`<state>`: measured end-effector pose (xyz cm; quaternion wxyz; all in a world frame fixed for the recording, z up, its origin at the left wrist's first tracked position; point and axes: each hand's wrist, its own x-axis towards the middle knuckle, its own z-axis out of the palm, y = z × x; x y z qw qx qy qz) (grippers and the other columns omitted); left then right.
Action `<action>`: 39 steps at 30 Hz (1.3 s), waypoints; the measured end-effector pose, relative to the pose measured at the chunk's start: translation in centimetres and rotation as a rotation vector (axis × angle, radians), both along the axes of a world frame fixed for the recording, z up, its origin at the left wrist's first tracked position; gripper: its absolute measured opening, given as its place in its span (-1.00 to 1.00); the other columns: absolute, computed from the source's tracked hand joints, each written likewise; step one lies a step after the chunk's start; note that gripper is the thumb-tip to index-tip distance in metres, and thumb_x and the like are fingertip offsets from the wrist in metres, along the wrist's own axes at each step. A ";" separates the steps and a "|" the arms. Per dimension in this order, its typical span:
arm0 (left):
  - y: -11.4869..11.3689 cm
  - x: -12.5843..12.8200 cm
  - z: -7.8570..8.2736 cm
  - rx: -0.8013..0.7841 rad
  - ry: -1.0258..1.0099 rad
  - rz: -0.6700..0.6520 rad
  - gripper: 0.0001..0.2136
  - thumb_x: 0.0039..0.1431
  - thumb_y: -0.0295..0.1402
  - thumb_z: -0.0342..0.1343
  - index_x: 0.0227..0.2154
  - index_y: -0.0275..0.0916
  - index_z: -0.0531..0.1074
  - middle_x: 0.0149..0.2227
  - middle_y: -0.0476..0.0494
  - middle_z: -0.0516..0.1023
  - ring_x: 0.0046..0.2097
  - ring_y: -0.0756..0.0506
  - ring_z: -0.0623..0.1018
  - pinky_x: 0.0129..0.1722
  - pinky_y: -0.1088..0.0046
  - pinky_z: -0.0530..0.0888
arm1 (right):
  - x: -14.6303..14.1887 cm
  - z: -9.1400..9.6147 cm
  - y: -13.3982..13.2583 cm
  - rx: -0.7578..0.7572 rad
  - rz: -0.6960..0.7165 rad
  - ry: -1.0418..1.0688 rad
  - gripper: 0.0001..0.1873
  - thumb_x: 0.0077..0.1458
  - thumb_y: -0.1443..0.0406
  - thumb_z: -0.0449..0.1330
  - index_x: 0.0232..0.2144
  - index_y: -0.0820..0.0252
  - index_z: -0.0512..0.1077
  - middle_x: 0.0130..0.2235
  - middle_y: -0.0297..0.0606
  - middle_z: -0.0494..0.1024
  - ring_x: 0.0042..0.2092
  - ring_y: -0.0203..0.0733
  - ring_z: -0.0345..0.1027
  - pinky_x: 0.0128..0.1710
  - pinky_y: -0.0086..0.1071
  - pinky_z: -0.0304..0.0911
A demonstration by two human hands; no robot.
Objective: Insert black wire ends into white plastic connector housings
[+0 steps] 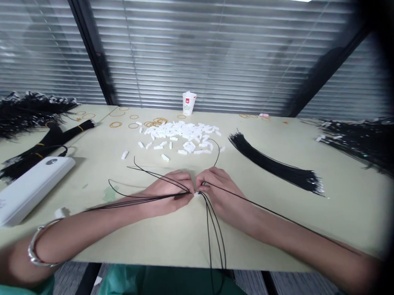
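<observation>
My left hand is closed on a bunch of thin black wires that run left over my forearm. My right hand pinches a small white connector and more black wires, which hang down past the table's front edge. The two hands meet fingertip to fingertip near the middle of the table. A silver bracelet sits on my left wrist.
A heap of white connectors lies behind the hands, with rubber bands and a paper cup farther back. A black wire bundle lies right, more black bundles at left, and a white power bank near left.
</observation>
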<state>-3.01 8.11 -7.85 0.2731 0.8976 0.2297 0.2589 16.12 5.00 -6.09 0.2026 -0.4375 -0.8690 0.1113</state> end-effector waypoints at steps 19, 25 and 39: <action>-0.2 0.2 -0.2 0.262 0.139 -0.003 -0.81 0.20 -0.48 -0.14 -0.43 -0.25 0.37 -0.37 -0.10 0.35 -0.33 -0.04 0.30 -0.26 0.44 0.27 | 0.8 -0.1 -0.3 0.092 0.009 0.129 -0.70 -0.02 0.63 -0.08 -0.44 0.16 0.24 -0.43 -0.36 0.37 -0.26 -0.26 0.20 -0.24 -0.35 0.12; 0.0 0.4 -1.1 0.336 0.110 0.009 -0.79 0.19 -0.48 -0.17 -0.46 -0.25 0.35 -0.37 -0.12 0.36 -0.33 -0.05 0.29 -0.28 0.44 0.27 | 0.9 -0.3 -0.5 0.097 0.035 0.153 -0.67 -0.05 0.65 -0.08 -0.44 0.16 0.25 -0.41 -0.36 0.38 -0.25 -0.26 0.20 -0.25 -0.36 0.13; 0.0 0.4 -1.2 0.350 0.101 0.011 -0.82 0.17 -0.54 -0.14 -0.46 -0.25 0.31 -0.37 -0.09 0.34 -0.34 -0.03 0.29 -0.29 0.46 0.28 | 1.2 -0.9 -0.2 0.209 0.104 0.125 -0.62 -0.14 0.68 -0.07 -0.41 0.15 0.26 -0.38 -0.37 0.44 -0.22 -0.25 0.21 -0.20 -0.30 0.14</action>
